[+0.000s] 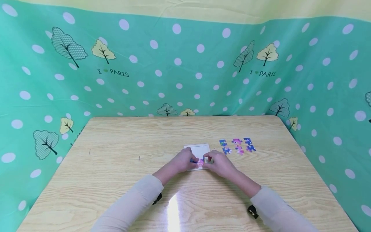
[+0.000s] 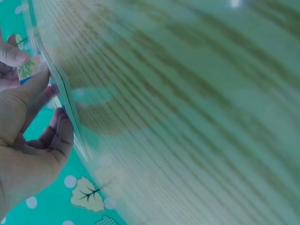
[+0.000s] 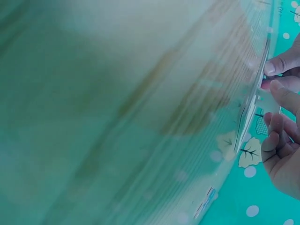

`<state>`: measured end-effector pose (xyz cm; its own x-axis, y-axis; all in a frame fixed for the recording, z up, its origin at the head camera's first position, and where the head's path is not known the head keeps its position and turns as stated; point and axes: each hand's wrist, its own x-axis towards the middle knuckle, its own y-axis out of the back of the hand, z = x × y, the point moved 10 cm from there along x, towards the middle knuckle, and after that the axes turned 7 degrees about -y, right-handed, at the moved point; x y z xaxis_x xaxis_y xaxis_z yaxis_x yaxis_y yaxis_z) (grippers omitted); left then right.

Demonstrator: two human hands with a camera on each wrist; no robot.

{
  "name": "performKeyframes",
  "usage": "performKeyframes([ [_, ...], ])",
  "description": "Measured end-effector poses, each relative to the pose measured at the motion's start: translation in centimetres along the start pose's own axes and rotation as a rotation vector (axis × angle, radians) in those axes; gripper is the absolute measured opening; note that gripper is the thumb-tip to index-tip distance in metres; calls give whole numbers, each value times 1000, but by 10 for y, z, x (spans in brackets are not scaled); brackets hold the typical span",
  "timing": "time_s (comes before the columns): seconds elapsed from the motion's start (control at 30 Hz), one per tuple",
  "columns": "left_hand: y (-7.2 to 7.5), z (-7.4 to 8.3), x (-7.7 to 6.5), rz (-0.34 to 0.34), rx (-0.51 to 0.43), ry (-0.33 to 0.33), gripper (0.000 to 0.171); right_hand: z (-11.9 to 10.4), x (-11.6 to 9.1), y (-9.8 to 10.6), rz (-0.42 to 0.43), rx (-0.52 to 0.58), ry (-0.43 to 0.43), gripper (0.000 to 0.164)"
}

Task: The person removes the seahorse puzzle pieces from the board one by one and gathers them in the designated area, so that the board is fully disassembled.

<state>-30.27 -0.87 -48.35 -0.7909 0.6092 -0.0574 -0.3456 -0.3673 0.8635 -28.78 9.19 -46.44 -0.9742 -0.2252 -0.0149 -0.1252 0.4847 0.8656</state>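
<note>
A shallow white puzzle tray (image 1: 200, 148) lies on the table, with a few joined or overlapping pink and blue puzzle pieces (image 1: 200, 163) at its near end. My left hand (image 1: 182, 161) is at the tray's left side, thumb and fingers curled about a blue puzzle piece (image 1: 193, 161). From the right, my right hand (image 1: 219, 163) pinches a small puzzle piece by its edge. That piece (image 2: 27, 69) shows a green pattern in the left wrist view and a pale back in the right wrist view. The fingers hide how the pieces fit together.
Right of the tray, several loose puzzle pieces (image 1: 237, 146) lie in small groups on the wood-grain table (image 1: 116, 145). A green dotted curtain (image 1: 179, 71) surrounds the table's back and sides. Dark straps (image 1: 252, 211) hang at both wrists.
</note>
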Motion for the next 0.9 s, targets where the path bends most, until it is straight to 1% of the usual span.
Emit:
performKeyframes([
  [0.23,1,2,-1,13,9,-28,29,-4,1,-3,-1,-13,12,38],
  [0.53,1,2,-2,-3,23,-24,30,-9,1,-5,-20,5,56,37],
  [0.7,0,2,-1,-7,11,-20,30,-8,2,-7,-63,73,66,37],
  [0.8,0,1,1,-10,17,-17,30,-5,3,-9,-90,125,45,37],
  [0.9,0,0,2,-17,22,-7,30,-1,4,-8,-97,168,13,37],
])
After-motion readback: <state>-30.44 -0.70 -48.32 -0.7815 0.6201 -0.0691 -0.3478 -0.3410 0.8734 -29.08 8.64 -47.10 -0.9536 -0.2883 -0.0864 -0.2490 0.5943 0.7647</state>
